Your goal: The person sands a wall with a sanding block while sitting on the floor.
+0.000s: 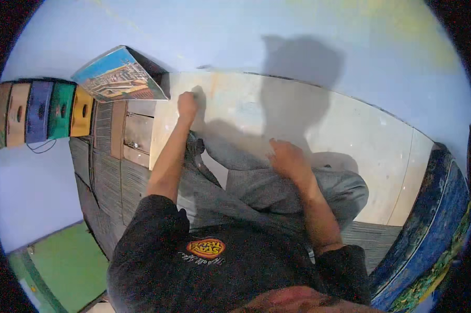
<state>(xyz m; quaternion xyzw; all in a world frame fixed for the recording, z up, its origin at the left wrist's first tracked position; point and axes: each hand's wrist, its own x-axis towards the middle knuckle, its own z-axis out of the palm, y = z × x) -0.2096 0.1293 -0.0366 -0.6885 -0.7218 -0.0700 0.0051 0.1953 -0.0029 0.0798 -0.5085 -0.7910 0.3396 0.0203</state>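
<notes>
Pale board (319,135) lies flat across the floor. Left hand (187,104), fingers clenched, presses on the board's far left corner beside a picture book (119,75). Right hand (286,159), fingers released, rests on a grey-trousered knee (256,177).

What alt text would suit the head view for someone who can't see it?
Seen from above, a person sits cross-legged on a pale wooden board, left hand fisted against the board near a tilted picture box, right hand resting on a grey-trousered knee. Coloured binders line the wall at left.
</notes>
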